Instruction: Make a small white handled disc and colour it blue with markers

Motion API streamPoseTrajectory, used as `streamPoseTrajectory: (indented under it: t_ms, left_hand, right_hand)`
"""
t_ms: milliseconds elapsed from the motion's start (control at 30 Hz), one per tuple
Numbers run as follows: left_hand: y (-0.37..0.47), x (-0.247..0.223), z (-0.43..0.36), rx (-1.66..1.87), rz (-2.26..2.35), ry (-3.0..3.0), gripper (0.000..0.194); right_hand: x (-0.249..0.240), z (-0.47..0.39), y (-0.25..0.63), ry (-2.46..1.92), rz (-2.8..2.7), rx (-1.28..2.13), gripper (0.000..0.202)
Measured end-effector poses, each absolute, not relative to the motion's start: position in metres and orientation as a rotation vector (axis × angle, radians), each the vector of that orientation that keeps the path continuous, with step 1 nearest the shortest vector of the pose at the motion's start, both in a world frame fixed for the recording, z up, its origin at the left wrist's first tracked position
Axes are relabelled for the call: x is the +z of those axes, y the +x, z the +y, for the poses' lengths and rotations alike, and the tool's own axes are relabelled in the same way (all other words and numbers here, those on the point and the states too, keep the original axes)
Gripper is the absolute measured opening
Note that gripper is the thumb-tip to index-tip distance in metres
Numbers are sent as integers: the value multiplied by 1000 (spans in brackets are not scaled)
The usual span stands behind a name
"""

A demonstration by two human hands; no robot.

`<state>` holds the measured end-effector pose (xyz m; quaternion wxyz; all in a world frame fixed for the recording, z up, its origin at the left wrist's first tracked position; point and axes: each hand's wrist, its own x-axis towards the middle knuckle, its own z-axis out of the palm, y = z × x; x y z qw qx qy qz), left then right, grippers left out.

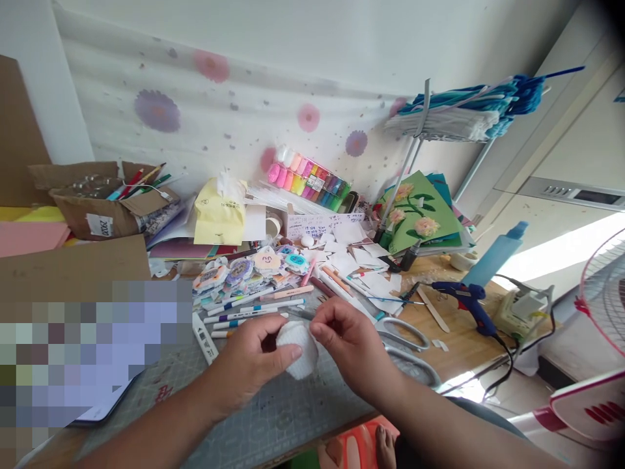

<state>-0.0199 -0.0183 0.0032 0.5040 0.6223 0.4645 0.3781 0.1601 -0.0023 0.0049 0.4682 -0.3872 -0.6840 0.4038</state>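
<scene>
My left hand grips a small round white piece between thumb and fingers, above the cutting mat. The piece looks like paper or thin padding, with a slightly scalloped edge; I cannot tell its exact kind. At its right edge, my right hand is closed in a pinch. Whether those fingertips hold the rim or something tiny is hidden. Large grey-handled scissors lie just beyond my right hand. Several markers are spread on the mat behind my left hand.
Decorated paper cutouts and white scraps are heaped behind the markers. A blue glue gun with its cable and a blue bottle stand at right. A cardboard box is at left, and a pink fan near right.
</scene>
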Motion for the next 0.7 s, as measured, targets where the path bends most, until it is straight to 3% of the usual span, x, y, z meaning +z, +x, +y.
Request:
streamPoseTrajectory:
  t_ms: [167,300,500,700]
  left_hand:
    - [-25,2,-14,912,1036,1366,26]
    - [-25,1,-13,970,977,1223,25]
    - [-26,1,-13,1042,937,1053,23]
    - [-27,0,-12,1044,936,979,29]
  right_hand:
    - [13,4,181,-1046,-1541,1077,24]
    - [24,9,222,-1106,-1400,959,23]
    - [39,3,273,-959,-1133,959,27]
    - [32,-9,274,-1084,-1553,969,16]
